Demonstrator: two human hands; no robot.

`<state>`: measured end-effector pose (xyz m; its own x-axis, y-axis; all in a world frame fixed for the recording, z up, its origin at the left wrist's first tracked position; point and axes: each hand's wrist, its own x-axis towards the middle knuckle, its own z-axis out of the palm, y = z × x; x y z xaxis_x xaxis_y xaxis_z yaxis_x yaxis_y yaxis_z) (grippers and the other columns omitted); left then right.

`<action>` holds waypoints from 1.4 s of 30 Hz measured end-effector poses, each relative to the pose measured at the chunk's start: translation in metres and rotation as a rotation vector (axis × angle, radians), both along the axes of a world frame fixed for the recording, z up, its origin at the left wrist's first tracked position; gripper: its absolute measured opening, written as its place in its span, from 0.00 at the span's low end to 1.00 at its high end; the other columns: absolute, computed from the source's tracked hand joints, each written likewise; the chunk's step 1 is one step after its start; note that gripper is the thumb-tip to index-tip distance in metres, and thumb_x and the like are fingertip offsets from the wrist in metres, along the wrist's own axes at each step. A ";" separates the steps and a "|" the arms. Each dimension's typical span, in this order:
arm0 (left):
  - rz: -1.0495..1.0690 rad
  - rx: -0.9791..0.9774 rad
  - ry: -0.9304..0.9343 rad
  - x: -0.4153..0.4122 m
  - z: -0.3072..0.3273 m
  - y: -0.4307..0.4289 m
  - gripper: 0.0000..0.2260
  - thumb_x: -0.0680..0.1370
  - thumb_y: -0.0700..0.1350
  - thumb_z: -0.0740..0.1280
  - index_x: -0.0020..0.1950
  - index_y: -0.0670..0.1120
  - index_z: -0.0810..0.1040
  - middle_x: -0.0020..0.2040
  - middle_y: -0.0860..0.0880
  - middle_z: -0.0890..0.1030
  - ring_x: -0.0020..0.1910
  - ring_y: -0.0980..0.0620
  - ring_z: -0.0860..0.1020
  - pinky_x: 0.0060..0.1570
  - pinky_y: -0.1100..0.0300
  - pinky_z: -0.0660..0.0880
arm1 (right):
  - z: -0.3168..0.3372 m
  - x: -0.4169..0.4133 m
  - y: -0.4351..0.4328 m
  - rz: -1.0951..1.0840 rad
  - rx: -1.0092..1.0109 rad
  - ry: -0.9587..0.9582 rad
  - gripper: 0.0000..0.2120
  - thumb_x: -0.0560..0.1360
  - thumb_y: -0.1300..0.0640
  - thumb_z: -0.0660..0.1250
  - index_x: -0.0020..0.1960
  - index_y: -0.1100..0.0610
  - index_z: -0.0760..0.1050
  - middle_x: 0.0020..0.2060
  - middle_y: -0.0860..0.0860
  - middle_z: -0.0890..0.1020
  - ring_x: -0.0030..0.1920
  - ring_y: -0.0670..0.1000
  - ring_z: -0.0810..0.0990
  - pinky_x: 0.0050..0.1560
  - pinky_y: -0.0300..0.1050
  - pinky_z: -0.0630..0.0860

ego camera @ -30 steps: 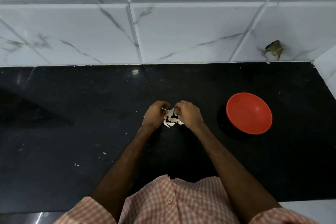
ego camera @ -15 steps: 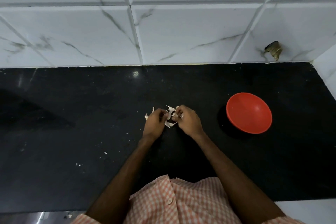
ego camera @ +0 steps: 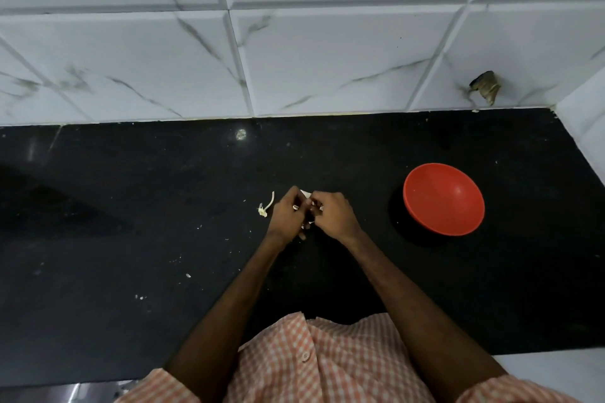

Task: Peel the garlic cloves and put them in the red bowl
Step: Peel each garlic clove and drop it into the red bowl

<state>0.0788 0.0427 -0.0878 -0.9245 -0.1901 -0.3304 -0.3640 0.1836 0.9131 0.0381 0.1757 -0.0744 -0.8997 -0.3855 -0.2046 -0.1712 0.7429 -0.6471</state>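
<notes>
Above the black worktop, a garlic clove is pinched between left hand and right hand, well apart from the red bowl, and could be flicked away if its papery skin is torn too sharply.

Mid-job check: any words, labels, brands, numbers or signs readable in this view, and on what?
None: no text is visible anywhere.
The red bowl, black counter, wall tiles and checked shirt carry no writing; neither does the garlic pinched between the left hand and right hand.
</notes>
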 end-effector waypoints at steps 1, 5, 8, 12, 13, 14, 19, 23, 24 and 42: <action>0.002 0.024 -0.012 -0.002 0.000 -0.002 0.08 0.83 0.44 0.65 0.49 0.41 0.70 0.41 0.44 0.83 0.31 0.48 0.79 0.20 0.59 0.72 | -0.001 -0.002 0.000 -0.013 -0.030 -0.018 0.04 0.76 0.58 0.68 0.43 0.55 0.79 0.38 0.52 0.82 0.40 0.54 0.81 0.43 0.52 0.79; 0.059 0.202 -0.077 -0.008 -0.002 -0.002 0.06 0.84 0.43 0.63 0.49 0.44 0.71 0.38 0.45 0.79 0.29 0.50 0.74 0.20 0.63 0.65 | -0.002 -0.010 0.000 -0.037 -0.076 -0.066 0.06 0.76 0.57 0.71 0.40 0.51 0.79 0.37 0.48 0.82 0.39 0.49 0.81 0.43 0.52 0.79; 0.126 0.153 -0.060 -0.010 -0.004 -0.002 0.07 0.83 0.40 0.64 0.46 0.46 0.70 0.39 0.47 0.78 0.33 0.51 0.73 0.28 0.61 0.69 | -0.005 -0.016 -0.001 -0.050 -0.092 -0.092 0.03 0.76 0.57 0.73 0.46 0.57 0.83 0.41 0.52 0.85 0.42 0.51 0.83 0.46 0.50 0.79; 0.076 -0.141 -0.031 -0.009 -0.004 -0.011 0.04 0.83 0.41 0.64 0.50 0.43 0.72 0.42 0.51 0.79 0.40 0.55 0.77 0.41 0.59 0.72 | -0.008 -0.017 0.003 -0.043 -0.066 -0.124 0.06 0.76 0.59 0.72 0.51 0.52 0.85 0.49 0.50 0.86 0.48 0.48 0.83 0.49 0.45 0.76; 0.043 -0.194 -0.027 -0.008 -0.004 -0.013 0.04 0.83 0.42 0.65 0.51 0.42 0.73 0.43 0.52 0.79 0.42 0.54 0.77 0.42 0.58 0.72 | -0.008 -0.016 0.005 -0.025 -0.042 -0.135 0.08 0.75 0.60 0.72 0.52 0.50 0.85 0.51 0.49 0.86 0.50 0.48 0.83 0.51 0.46 0.77; 0.011 -0.245 -0.027 -0.008 -0.004 -0.015 0.04 0.82 0.43 0.66 0.51 0.43 0.74 0.43 0.52 0.80 0.43 0.53 0.78 0.43 0.57 0.73 | -0.006 -0.015 0.007 -0.004 -0.020 -0.147 0.11 0.75 0.60 0.73 0.55 0.48 0.84 0.52 0.48 0.85 0.51 0.47 0.83 0.53 0.47 0.78; -0.073 -0.479 -0.055 -0.004 -0.002 -0.018 0.04 0.82 0.51 0.65 0.53 0.52 0.74 0.44 0.55 0.81 0.45 0.53 0.80 0.45 0.54 0.75 | 0.006 -0.014 0.027 -0.115 -0.015 0.009 0.13 0.77 0.62 0.71 0.60 0.50 0.82 0.52 0.47 0.84 0.51 0.46 0.82 0.53 0.45 0.78; -0.057 -0.482 -0.017 -0.006 -0.001 -0.017 0.03 0.83 0.45 0.64 0.54 0.51 0.76 0.49 0.54 0.83 0.49 0.52 0.81 0.48 0.52 0.78 | 0.002 -0.013 0.036 -0.146 0.171 0.054 0.13 0.79 0.53 0.71 0.61 0.54 0.79 0.56 0.51 0.80 0.53 0.50 0.81 0.51 0.46 0.76; -0.055 -0.478 -0.011 -0.007 -0.001 -0.015 0.04 0.82 0.44 0.64 0.55 0.51 0.77 0.51 0.53 0.83 0.50 0.52 0.81 0.49 0.51 0.78 | 0.000 -0.012 0.033 -0.110 0.208 0.038 0.15 0.78 0.50 0.71 0.62 0.53 0.78 0.56 0.51 0.79 0.53 0.52 0.81 0.52 0.48 0.75; -0.122 -0.407 0.029 -0.007 0.004 -0.001 0.05 0.80 0.49 0.70 0.52 0.49 0.79 0.45 0.56 0.81 0.43 0.57 0.80 0.43 0.60 0.75 | -0.022 -0.006 0.027 -0.409 -0.235 -0.041 0.05 0.76 0.57 0.74 0.44 0.57 0.81 0.36 0.43 0.82 0.37 0.36 0.80 0.40 0.32 0.74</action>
